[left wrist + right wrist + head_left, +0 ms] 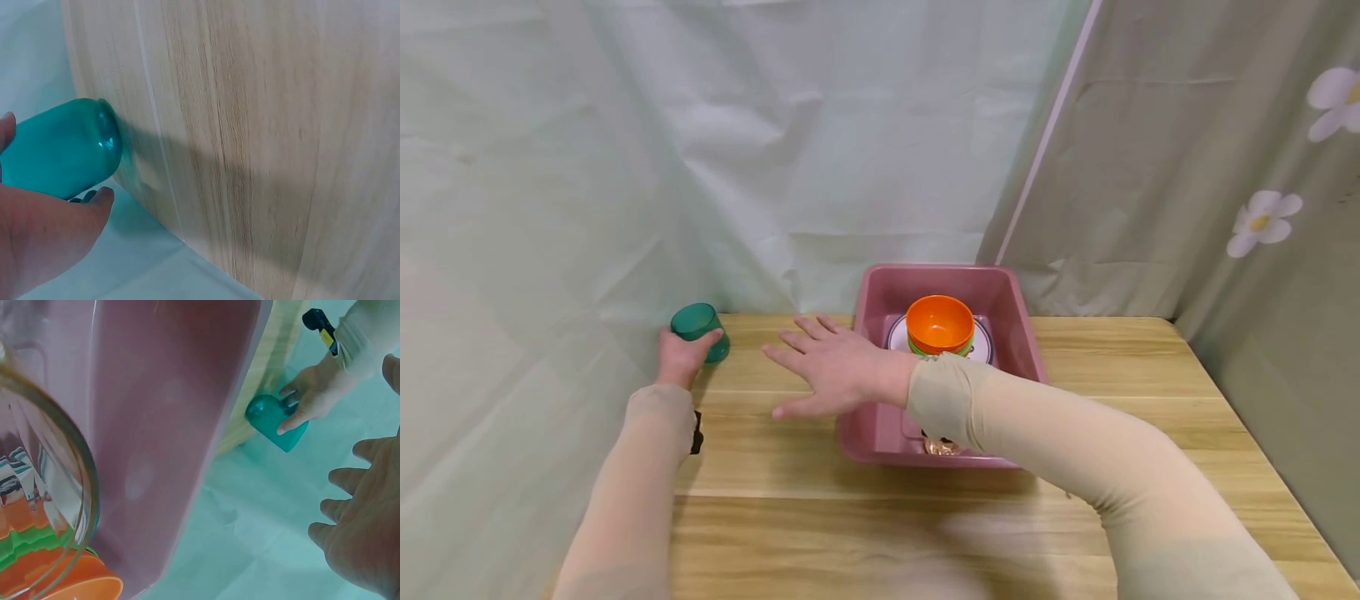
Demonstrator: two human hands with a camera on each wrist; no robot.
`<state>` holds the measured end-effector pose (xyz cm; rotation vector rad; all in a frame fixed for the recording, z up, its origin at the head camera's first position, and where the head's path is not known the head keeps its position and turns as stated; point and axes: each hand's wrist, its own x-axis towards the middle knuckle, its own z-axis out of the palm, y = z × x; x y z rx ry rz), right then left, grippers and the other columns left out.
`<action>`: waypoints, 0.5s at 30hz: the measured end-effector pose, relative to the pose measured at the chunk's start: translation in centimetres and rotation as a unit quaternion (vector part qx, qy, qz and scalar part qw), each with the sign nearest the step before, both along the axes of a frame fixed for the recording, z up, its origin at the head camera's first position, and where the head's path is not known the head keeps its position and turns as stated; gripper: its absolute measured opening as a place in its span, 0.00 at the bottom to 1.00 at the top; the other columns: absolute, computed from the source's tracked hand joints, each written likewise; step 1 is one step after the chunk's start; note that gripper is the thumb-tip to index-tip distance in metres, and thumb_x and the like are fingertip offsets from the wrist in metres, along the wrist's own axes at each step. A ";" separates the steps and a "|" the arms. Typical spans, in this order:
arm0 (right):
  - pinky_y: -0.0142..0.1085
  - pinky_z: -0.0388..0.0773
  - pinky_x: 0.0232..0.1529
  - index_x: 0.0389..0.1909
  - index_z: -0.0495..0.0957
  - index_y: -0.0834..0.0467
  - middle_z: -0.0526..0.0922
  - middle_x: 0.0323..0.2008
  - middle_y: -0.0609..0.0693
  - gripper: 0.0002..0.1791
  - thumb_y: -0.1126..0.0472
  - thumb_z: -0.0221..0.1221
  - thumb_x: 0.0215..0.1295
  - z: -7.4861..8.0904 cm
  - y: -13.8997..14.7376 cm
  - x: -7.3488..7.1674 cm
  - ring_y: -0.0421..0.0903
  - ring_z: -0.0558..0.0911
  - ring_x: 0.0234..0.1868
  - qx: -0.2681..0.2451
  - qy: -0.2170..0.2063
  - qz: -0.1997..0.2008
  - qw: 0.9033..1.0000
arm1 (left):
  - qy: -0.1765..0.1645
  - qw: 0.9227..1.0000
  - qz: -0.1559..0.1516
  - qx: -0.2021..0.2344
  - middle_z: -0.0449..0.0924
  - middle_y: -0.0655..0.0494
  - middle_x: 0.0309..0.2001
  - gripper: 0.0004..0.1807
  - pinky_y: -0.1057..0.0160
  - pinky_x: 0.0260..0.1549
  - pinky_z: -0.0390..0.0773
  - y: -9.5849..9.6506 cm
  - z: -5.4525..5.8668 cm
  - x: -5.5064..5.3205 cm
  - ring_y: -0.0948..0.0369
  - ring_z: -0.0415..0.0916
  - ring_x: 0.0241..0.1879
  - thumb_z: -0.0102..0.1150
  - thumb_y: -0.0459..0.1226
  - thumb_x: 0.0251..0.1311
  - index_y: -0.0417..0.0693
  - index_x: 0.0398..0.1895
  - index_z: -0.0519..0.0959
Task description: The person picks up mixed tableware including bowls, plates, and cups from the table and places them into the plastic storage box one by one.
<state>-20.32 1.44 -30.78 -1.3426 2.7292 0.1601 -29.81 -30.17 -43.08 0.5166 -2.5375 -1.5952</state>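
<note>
At the table's back left corner, my left hand [681,358] grips a teal see-through cup [695,322], thumb on its near side. The left wrist view shows the same cup [59,150] with its base close to the wood; whether it touches I cannot tell. My right hand [833,371] hovers with spread fingers left of a pink basin [1026,333], holding nothing. Its forearm crosses over the basin. Inside the basin, an orange bowl [940,323] sits on a green one [964,348], above a white plate [987,342] with a dark rim.
A shiny copper-coloured thing [942,447] lies at the basin's front, partly hidden by my sleeve. The right wrist view has a curved, glossy rim [84,456] close to the camera. Pale curtains [850,150] hang behind and beside the wooden table [760,533].
</note>
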 end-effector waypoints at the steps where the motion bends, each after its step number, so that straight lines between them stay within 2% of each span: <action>1: 0.48 0.34 0.79 0.84 0.43 0.42 0.45 0.83 0.49 0.51 0.20 0.38 0.67 0.0 0.0 0.0 0.52 0.37 0.82 -0.001 0.000 0.000 1.000 | -0.002 1.000 0.000 0.000 0.45 0.29 0.76 0.54 0.43 0.72 0.57 0.0 -0.1 -0.1 0.37 0.50 0.75 0.61 0.50 0.67 0.30 0.77 0.37; 8: 0.49 0.36 0.79 0.84 0.44 0.43 0.47 0.82 0.50 0.50 0.20 0.39 0.68 -0.1 0.2 0.3 0.54 0.39 0.82 -0.003 0.001 0.006 1.000 | -0.014 1.000 0.012 -0.018 0.45 0.29 0.77 0.55 0.44 0.73 0.55 -0.2 -0.5 -0.1 0.37 0.49 0.75 0.57 0.53 0.69 0.29 0.78 0.37; 15: 0.49 0.37 0.79 0.84 0.45 0.42 0.46 0.82 0.48 0.51 0.20 0.39 0.67 0.0 0.6 0.3 0.53 0.39 0.82 -0.004 0.004 -0.004 1.000 | -0.017 0.997 -0.021 -0.069 0.52 0.24 0.73 0.54 0.39 0.70 0.59 -0.4 -0.4 0.6 0.34 0.54 0.73 0.57 0.56 0.70 0.25 0.77 0.41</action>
